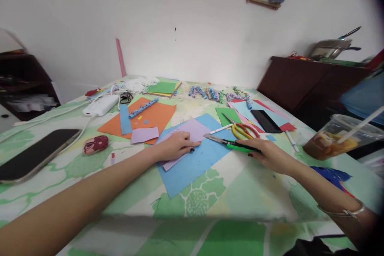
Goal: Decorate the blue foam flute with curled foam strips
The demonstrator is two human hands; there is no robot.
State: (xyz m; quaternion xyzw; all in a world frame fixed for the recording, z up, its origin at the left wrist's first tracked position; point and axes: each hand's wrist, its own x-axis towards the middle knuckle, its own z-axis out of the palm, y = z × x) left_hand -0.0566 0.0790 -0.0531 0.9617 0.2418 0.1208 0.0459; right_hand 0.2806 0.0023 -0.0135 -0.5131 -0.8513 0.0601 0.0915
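My left hand lies on a lilac paper sheet, fingers curled and pressing it down onto a larger blue sheet. To its right, my right hand grips the green handle of a utility knife. The knife's blade points left toward the lilac sheet's edge. Just behind the knife lie yellow-and-red scissors and a white pen.
An orange sheet with blue strips lies at the back left, a black phone on coloured sheets at the right, a dark tablet at far left. A plastic drink cup with a straw stands at right. Rolled paper beads lie at the back.
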